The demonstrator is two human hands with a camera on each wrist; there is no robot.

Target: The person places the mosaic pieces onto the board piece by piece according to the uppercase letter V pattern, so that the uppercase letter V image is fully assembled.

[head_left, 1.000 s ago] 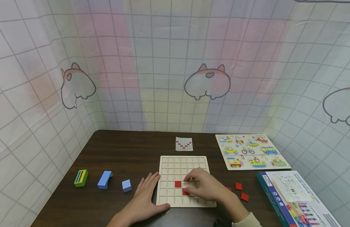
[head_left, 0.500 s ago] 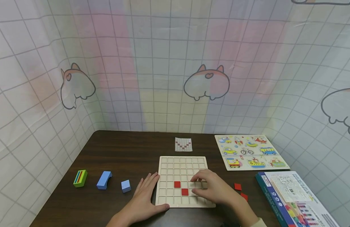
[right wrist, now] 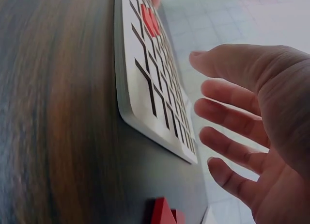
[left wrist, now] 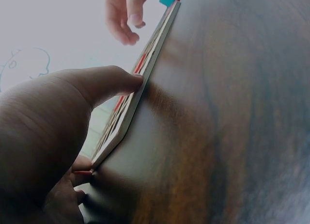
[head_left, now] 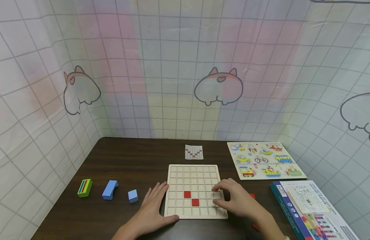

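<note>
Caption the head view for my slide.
Left hand touches a gridded board bearing two red tiles; right hand hovers above.

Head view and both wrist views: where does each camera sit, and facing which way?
Head: on the person's head, facing forward and down at the table and grid board; left grip and right grip (bare hands) show.
Left wrist: worn there, looking past the left thumb along the board's near edge; right grip shows at top.
Right wrist: worn there, looking past the right grip's fingers at the board's near right corner; a red piece at bottom.
Shared by head and right wrist: the board, its red tiles, the right grip.
</note>
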